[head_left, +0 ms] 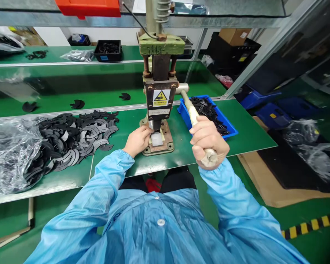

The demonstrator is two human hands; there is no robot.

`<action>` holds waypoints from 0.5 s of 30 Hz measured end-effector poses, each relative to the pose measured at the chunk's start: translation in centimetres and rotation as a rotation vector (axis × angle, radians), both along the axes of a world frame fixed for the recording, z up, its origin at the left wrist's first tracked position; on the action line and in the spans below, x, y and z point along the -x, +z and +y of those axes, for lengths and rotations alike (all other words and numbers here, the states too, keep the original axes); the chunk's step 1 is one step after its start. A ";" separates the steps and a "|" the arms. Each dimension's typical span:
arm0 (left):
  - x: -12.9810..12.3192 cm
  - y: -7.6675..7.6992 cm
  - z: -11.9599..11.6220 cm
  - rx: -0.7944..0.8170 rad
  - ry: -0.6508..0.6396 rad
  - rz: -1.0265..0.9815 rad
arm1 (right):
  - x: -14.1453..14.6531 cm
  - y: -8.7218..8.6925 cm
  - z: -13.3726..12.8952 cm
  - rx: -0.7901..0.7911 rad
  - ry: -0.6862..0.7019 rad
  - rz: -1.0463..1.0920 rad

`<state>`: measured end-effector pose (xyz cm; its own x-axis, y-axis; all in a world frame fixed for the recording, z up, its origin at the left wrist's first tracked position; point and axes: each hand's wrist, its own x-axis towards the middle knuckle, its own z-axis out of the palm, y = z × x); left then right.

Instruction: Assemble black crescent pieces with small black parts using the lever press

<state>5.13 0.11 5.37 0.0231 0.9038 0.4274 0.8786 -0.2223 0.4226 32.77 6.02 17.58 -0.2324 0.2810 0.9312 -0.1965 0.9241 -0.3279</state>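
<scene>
A green hand press (161, 73) stands on the bench in front of me. My right hand (209, 143) is wrapped round its lever handle (191, 110), which slants down toward me. At the foot of the press, my left hand (139, 140) reaches in from the left with its fingertips pinched beside the ram. A small dark piece seems to be at those fingertips, too hidden to make out. Just in front of them lies a pale translucent block (156, 139) on the press base (167, 141).
Curved black parts (82, 135) spill from a clear plastic bag (13, 154) at left. Right of the press, a blue bin (231, 131) holds black pieces. Behind, several loose black parts (77, 104) lie on a green strip, and a black tray (107, 57) stands farther back.
</scene>
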 end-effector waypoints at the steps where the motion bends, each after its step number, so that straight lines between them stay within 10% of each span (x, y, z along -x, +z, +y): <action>1: 0.0 0.0 -0.1 -0.004 -0.002 -0.013 | 0.0 -0.8 0.0 -0.010 -0.020 0.000; 7: 1.9 0.3 -1.8 0.016 0.085 -0.011 | 0.5 -2.8 0.5 -0.075 -0.054 0.090; 15: 13.4 0.9 -6.0 0.283 0.548 0.268 | 0.9 -3.5 0.8 0.051 -0.066 0.143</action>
